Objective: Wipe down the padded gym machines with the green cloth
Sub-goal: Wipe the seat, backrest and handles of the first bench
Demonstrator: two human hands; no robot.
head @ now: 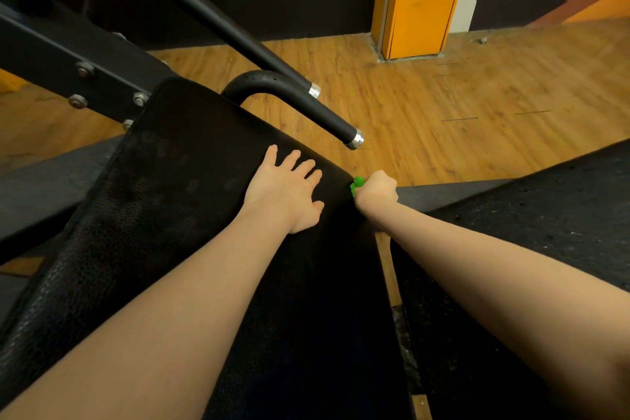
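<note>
1. There is a single view, from a wide-angle camera worn on the person's head.
2. It faces forward and steeply down, over both forearms toward the black padded bench (177, 201).
3. The bench pad is close and fills the lower left; the wooden floor (443, 106) and orange pillar (419, 0) lie farther off at the top.
4. Straight edges bow toward the frame's borders.

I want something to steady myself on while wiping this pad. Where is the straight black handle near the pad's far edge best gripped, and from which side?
Judging by its pose, take the straight black handle on its rubber-covered shaft just short of the chrome end cap, wrapping from above. That free end sticks out over the wooden floor beside the black pad, nearest the right hand, which already grips the green cloth.
</note>
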